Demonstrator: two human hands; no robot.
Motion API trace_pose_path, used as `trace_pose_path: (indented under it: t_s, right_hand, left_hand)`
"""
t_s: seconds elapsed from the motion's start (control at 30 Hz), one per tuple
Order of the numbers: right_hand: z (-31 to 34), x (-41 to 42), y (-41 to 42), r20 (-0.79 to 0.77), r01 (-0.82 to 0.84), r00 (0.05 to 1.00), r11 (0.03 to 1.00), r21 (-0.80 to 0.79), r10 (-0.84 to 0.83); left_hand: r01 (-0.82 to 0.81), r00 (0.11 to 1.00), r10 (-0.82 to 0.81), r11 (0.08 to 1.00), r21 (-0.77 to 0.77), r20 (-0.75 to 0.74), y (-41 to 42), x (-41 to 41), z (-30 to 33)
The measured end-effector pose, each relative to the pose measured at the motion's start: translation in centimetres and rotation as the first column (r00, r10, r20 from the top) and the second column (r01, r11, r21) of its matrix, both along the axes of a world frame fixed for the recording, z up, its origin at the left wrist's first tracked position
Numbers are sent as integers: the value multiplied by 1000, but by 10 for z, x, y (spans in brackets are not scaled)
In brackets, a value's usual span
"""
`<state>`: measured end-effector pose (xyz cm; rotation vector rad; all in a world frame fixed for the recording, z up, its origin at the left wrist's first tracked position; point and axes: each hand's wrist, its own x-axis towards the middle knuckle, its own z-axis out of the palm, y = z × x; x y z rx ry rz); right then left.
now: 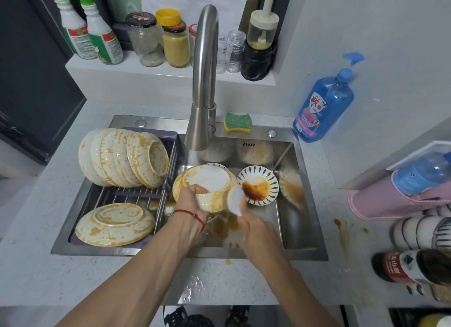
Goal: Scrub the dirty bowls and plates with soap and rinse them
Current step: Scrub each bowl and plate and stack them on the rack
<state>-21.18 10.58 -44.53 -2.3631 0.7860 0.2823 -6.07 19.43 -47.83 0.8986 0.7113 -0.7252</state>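
**Stained bowl held over the sink and wiped with a white pad**

A wet patch (195,287) is seen on the pale surface (48,265) at the near edge. Above the steel sink (305,204), an upturned, orange-stained bowl (207,180) is gripped at its near rim by the left hand (191,200), whose fingers are curled round the edge; a red string is worn on that wrist. A white scrubbing pad (235,200) is pinched in the right hand (253,225) and pressed against the bowl's right side. Just beside it, a blue-patterned dish (258,185) with brown sauce is seen on the sink floor. To the left, a rack (146,197) is laid across the sink; one soiled plate (114,224) lies on it face down, and a row of dirty bowls (124,156) is stacked on edge behind. Farther back, a green-and-yellow sponge (238,123) is rested on the sink rim beside the tap (205,78), and a blue soap bottle (324,102) is stood on the surface to the right. Jars (175,46) are lined along the ledge behind.
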Motion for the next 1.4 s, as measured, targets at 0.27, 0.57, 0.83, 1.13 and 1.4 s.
trace_pose_path:
  t_s: [0.27, 0.57, 0.83, 1.13, 1.4]
  right_hand:
    - [16, 17, -38, -43, -38, 999, 992, -117, 33]
    - [10, 32, -36, -15, -175, 984, 984, 22, 176]
    - [2, 30, -40, 64, -74, 995, 997, 26, 72]
    - [5, 31, -49, 21, -108, 994, 992, -60, 109]
    - [2, 19, -67, -72, -134, 990, 969, -206, 121]
  left_hand:
    - [97, 919, -203, 947, 306, 339, -3, -15, -7]
    - [238, 809, -363, 922, 307, 462, 0, -15, 0]
    - [332, 774, -429, 901, 279, 465, -8, -12, 6]
    - [315, 814, -383, 923, 222, 436, -14, -14, 6]
    - [335, 816, -400, 916, 222, 418, -14, -17, 3]
